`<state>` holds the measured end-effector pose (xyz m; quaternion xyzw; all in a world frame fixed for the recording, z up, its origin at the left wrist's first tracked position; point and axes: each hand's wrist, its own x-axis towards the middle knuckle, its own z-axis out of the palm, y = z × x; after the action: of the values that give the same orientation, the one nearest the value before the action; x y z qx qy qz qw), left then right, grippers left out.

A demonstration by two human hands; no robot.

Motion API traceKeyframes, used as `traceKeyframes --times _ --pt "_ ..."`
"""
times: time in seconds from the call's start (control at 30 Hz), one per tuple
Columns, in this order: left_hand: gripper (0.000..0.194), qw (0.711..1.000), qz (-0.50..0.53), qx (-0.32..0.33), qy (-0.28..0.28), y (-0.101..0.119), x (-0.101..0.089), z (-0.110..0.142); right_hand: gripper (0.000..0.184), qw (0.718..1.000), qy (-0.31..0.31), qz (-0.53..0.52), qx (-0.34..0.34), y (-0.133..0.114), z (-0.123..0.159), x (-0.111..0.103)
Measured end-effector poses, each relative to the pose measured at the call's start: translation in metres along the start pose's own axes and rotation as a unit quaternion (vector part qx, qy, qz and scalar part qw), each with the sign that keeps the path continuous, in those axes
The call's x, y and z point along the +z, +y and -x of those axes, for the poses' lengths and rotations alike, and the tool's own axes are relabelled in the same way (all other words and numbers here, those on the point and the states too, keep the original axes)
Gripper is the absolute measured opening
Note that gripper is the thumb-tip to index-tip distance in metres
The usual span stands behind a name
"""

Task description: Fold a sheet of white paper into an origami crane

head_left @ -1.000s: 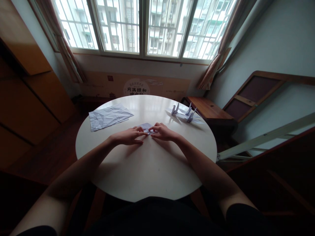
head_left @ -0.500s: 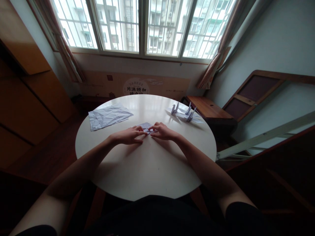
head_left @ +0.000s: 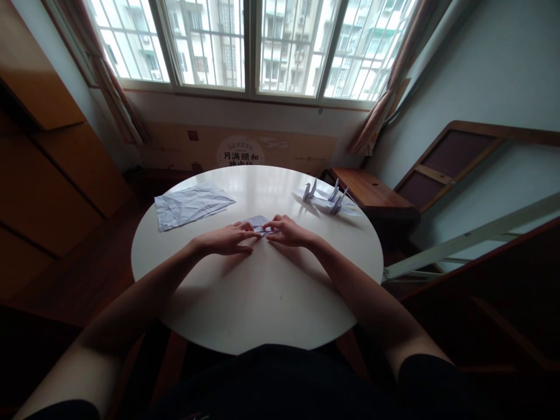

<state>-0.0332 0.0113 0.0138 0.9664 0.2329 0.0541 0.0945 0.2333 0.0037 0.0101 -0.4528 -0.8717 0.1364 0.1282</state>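
A small piece of folded paper point(head_left: 257, 221) lies on the white round table point(head_left: 262, 297) between my hands. From the left, my left hand point(head_left: 231, 238) bears on its near edge, forefinger stretched toward the middle and thumb lower on the table side. My right hand point(head_left: 289, 232) grips the right side of the same paper with bent fingers and thumb. The fingertips of both hands nearly meet. Much of the paper's near part is hidden under them. Farther right stand several folded paper cranes point(head_left: 310, 191), apart from my hands.
Creased paper sheets point(head_left: 192, 205) lie at the table's left. A wooden stool or low bench point(head_left: 370, 189) stands beyond the right edge. Past the table are a long printed cardboard panel point(head_left: 301, 149) and a barred window point(head_left: 289, 46).
The view has shifted slightly. Both hands stay at the paper in nearly the same pose, with only slight finger movement. The cranes and sheets lie as before.
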Motion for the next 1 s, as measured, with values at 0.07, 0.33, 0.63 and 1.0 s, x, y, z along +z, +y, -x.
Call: traceKeyframes --times 0.07,0.33,0.63,1.0 --pt "0.051 1.0 -0.001 -0.002 -0.001 -0.0005 0.0004 0.0 0.036 1.0 0.002 -0.001 -0.001 0.0003 -0.0001 0.0002" --pt "0.051 1.0 0.006 0.001 -0.002 -0.0032 0.0025 -0.0003 0.037 1.0 0.003 -0.005 -0.004 0.0042 -0.0023 0.0033" --pt "0.053 1.0 0.001 0.004 -0.001 -0.0044 0.0031 -0.0003 0.038 1.0 -0.006 -0.007 -0.004 0.0042 -0.0022 0.0032" --pt "0.052 1.0 -0.001 -0.003 -0.003 -0.0018 0.0019 -0.0006 0.037 1.0 -0.003 0.001 -0.002 0.0012 -0.0009 0.0002"
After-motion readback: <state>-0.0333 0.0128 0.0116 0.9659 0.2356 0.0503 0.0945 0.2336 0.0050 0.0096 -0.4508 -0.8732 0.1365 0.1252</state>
